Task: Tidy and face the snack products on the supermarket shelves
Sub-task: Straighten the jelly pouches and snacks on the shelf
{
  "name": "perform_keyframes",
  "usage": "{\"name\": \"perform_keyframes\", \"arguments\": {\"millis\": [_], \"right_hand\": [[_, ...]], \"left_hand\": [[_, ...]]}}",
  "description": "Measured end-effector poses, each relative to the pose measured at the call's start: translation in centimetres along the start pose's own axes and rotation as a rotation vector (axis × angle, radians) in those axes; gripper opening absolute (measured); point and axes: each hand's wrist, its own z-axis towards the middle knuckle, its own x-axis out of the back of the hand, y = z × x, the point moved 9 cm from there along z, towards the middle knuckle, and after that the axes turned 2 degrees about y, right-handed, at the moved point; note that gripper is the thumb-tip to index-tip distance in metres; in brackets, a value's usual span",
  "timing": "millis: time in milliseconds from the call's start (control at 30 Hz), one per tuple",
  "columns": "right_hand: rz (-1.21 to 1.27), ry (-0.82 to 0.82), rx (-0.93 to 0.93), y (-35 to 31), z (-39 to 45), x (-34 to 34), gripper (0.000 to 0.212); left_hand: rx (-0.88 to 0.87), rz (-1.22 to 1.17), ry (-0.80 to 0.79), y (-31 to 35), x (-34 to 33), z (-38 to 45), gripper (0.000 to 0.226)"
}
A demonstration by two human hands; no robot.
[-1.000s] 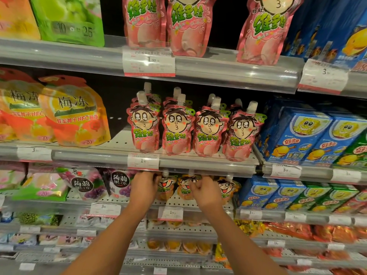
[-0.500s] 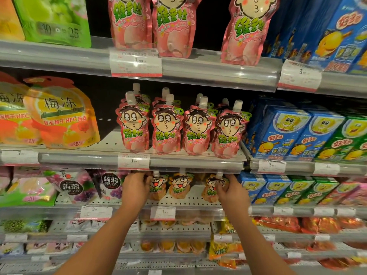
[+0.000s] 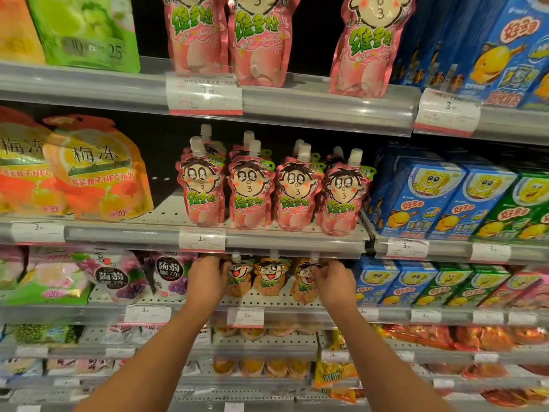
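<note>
Facing the orange spouted pouches (image 3: 269,276) on the third shelf down, just below frame centre.

My left hand (image 3: 208,279) curls around the leftmost pouch (image 3: 237,278) at 9 o'clock of the row; my right hand (image 3: 334,282) pinches the rightmost pouch (image 3: 306,281) at 3 o'clock. I judge it best to draw both forward evenly and square their faces. Headroom is tight: the price rail (image 3: 297,243) above sits at 12 o'clock, just over the caps. Grape jelly bags (image 3: 169,275) crowd the left, blue cartons (image 3: 375,282) the right; the open room lies toward 6 o'clock.
</note>
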Motion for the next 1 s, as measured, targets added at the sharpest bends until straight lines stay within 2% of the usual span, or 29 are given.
{"name": "perform_keyframes", "arguments": {"millis": [367, 667, 900, 1000], "right_hand": [[0.036, 0.059, 0.026, -0.6, -0.3, 0.3, 0.029], [0.066, 0.101, 0.074, -0.8, -0.8, 0.4, 0.018], [0.081, 0.058, 0.074, -0.5, -1.3, 0.5, 0.033], [0.102, 0.053, 0.123, -0.8, -2.4, 0.8, 0.042]], "left_hand": [[-0.006, 0.0, -0.005, -0.6, -0.2, -0.5, 0.016], [-0.013, 0.0, -0.008, -0.5, 0.1, -1.0, 0.02], [-0.044, -0.023, 0.028, 1.1, 1.7, -2.1, 0.02], [-0.075, -0.083, 0.067, 0.9, 2.4, -3.1, 0.028]]}}
